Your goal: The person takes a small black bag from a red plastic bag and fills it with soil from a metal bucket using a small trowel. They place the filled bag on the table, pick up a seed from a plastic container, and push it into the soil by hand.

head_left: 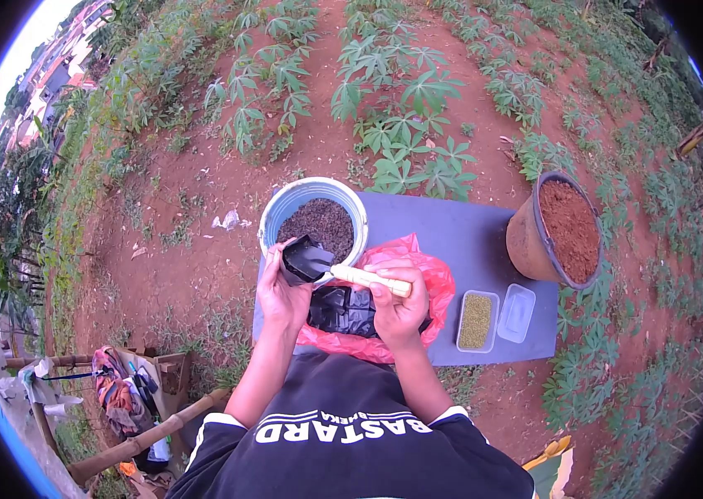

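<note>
Dark shirt [351, 457] reads "BASTARD", upside down in view (smaller line unclear). Right hand [401, 303] closed round the pale handle of the small tool [368, 279], long axis nearly crosswise, head pointing left and slightly away from the wearer, at the black pot [305, 259] that the left hand [278, 287] grips, above the blue-white bucket [270, 223] and red bag [443, 291] on the worktop [426, 218].

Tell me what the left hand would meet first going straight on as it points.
The left hand would probably meet the rim of the round tub of dark soil; depth is unclear, so it may pass above.
</note>
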`<control>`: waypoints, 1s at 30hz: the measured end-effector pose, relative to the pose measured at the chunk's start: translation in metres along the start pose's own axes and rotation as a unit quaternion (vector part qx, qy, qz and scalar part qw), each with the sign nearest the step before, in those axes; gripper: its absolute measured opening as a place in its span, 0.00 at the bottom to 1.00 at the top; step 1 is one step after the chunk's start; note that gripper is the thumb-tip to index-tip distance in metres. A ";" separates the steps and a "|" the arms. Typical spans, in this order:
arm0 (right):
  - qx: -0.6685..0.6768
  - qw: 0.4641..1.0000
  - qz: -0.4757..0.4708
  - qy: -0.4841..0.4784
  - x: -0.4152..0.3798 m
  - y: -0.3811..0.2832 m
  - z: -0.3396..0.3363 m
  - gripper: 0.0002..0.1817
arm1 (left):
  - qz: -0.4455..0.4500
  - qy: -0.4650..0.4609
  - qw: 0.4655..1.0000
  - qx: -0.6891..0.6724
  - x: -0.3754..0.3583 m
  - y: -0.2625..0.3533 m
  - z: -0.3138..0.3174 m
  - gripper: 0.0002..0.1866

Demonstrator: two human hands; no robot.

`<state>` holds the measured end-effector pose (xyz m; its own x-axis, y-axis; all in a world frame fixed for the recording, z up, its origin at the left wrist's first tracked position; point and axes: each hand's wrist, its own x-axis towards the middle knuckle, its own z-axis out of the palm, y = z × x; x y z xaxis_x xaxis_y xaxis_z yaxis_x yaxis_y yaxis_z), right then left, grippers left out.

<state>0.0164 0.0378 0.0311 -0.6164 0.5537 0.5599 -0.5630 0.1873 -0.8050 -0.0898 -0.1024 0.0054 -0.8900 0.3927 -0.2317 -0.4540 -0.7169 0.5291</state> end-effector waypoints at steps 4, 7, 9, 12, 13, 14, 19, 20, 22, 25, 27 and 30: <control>0.029 0.999 0.003 0.015 -0.003 -0.005 0.001 0.10 | -0.028 0.031 0.998 -0.053 0.005 -0.002 -0.011 0.16; 0.027 0.999 -0.001 0.022 -0.004 -0.005 -0.002 0.10 | -0.032 0.048 0.995 -0.078 0.005 -0.004 -0.011 0.17; 0.018 1.000 -0.002 0.023 -0.005 -0.006 -0.003 0.10 | -0.033 0.105 0.990 -0.084 0.004 -0.003 0.003 0.18; -0.007 1.000 -0.008 0.011 -0.005 -0.007 -0.003 0.11 | -0.037 0.146 0.985 -0.084 0.008 -0.005 -0.001 0.20; -0.029 1.000 -0.008 0.003 -0.008 -0.007 -0.003 0.11 | -0.040 0.132 0.987 -0.077 0.009 -0.007 -0.005 0.20; -0.050 0.999 -0.010 -0.005 -0.009 -0.006 -0.003 0.11 | -0.040 0.132 0.987 -0.077 0.009 -0.007 -0.008 0.20; -0.057 0.998 -0.019 0.000 -0.007 -0.005 0.004 0.12 | -0.007 0.131 0.988 -0.084 0.006 -0.003 0.003 0.21; -0.044 0.999 -0.016 0.010 -0.006 -0.005 0.006 0.12 | -0.008 0.131 0.988 -0.082 0.007 -0.002 0.003 0.21; -0.051 0.998 -0.020 0.007 -0.003 -0.003 0.007 0.12 | -0.012 0.147 0.984 -0.099 0.007 -0.003 0.002 0.22; -0.055 0.998 -0.020 0.006 -0.002 -0.002 0.008 0.12 | -0.013 0.151 0.983 -0.105 0.005 -0.002 0.008 0.22; -0.050 0.999 -0.017 0.007 -0.002 -0.002 0.010 0.12 | -0.013 0.147 0.985 -0.087 0.008 -0.004 0.002 0.21; -0.083 0.996 -0.027 -0.002 -0.001 -0.004 0.010 0.13 | -0.009 0.139 0.988 -0.071 0.010 -0.007 -0.002 0.19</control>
<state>0.0136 0.0285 0.0353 -0.5900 0.5366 0.6033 -0.4967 0.3479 -0.7952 -0.0959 -0.0946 -0.0021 -0.8494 0.2470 -0.4664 -0.4539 -0.7928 0.4067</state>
